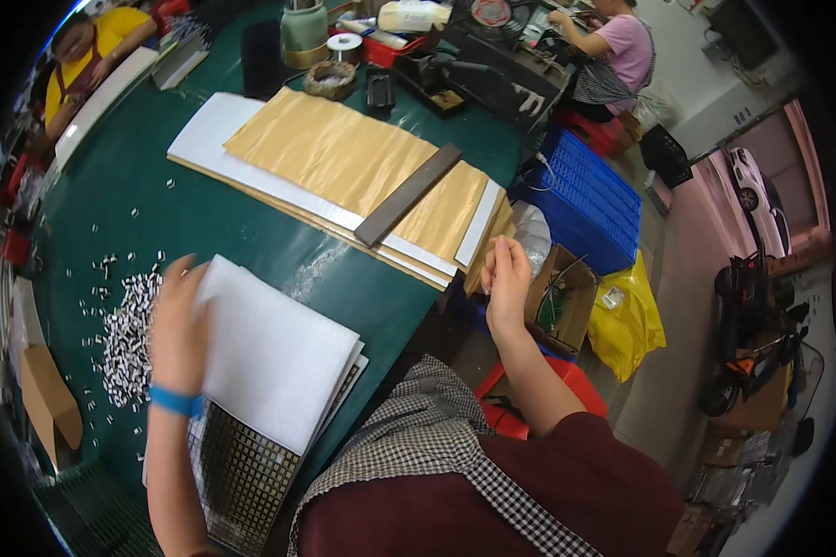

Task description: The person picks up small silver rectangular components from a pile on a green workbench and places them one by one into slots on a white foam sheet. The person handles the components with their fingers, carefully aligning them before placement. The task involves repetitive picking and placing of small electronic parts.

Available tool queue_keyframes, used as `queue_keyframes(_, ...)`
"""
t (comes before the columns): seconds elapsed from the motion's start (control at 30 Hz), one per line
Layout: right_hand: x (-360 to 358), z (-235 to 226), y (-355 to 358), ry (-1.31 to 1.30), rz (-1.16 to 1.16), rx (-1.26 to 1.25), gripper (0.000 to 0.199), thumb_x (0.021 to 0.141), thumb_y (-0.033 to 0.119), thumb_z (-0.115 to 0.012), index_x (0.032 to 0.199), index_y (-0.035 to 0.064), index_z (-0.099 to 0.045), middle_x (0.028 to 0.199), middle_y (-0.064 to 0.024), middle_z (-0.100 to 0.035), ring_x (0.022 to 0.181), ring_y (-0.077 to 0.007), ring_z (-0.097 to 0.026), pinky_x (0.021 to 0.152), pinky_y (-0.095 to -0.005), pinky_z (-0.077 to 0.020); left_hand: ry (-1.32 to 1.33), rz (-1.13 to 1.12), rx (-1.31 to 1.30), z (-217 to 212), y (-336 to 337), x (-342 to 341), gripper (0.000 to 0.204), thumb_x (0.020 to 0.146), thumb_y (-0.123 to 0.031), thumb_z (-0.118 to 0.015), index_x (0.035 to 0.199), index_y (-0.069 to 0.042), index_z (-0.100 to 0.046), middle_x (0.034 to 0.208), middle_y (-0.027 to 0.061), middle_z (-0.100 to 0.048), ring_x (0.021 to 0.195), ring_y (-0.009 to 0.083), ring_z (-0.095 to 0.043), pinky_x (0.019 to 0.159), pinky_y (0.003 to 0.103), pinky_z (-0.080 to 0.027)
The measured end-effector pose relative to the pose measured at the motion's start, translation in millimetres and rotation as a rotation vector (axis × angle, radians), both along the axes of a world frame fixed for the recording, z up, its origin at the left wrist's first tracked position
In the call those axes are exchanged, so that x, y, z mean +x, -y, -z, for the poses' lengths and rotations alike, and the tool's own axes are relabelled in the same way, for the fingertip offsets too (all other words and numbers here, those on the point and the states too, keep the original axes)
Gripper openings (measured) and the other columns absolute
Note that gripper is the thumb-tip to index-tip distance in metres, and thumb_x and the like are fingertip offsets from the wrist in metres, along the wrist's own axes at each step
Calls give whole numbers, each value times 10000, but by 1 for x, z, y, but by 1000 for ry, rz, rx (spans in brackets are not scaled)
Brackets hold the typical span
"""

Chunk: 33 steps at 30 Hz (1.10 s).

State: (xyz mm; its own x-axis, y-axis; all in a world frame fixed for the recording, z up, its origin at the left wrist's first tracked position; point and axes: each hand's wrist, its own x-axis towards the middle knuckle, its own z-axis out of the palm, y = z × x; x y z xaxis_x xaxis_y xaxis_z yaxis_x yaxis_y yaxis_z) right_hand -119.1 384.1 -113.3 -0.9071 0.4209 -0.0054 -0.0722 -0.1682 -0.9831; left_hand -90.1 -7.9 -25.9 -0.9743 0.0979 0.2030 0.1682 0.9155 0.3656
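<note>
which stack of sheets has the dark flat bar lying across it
The far stack, topped with golden-yellow sheets, carries the dark bar. The near white stack lies under the left hand.

Sheets [279,353] on grid tray [241,469]; small parts [130,339] left.

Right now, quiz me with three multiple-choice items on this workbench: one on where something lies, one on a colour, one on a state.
1. Where does the dark flat bar lie?
A. across the golden sheets
B. in the blue crate
C. on the floor

2. What colour is the band on the left wrist?
A. red
B. blue
C. yellow

3. What is the left hand doing?
A. hanging off the table
B. resting on the white sheets
C. gripping the bar

Answers: 1 A, the bar rests diagonally on the golden stack. 2 B, the band shows bright blue. 3 B, its palm lies on the white stack's left edge.
</note>
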Motion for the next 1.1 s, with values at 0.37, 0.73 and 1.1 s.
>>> queue_keyframes(0.37,-119,63,-60,278,220,407,538,954,455,-431,951,-46,-628,892,-186,-653,765,-227,-649,527,-340,-482,-44,617,-341,56,-289,-133,598,963,-439,-369,1449,-105,-274,1520,58,-258,1402,225,-232,1086,610,-170)
queue_keyframes(0.73,-90,44,-22,193,415,339,430,969,350,-428,929,-44,-595,892,-246,-646,865,-384,-631,750,-446,-471,-65,725,-74,86,-282,-109,537,961,-307,-361,1427,-49,-294,1491,138,-291,1384,279,-263,1093,496,-241)
queue_keyframes(1.1,-90,39,-14,181,468,490,386,971,280,-411,900,-49,-600,892,-254,-639,878,-407,-615,764,-471,-463,-112,646,-120,85,-297,-129,463,948,-267,-350,1394,-154,-391,1468,116,-344,1371,266,-292,1115,446,-231)
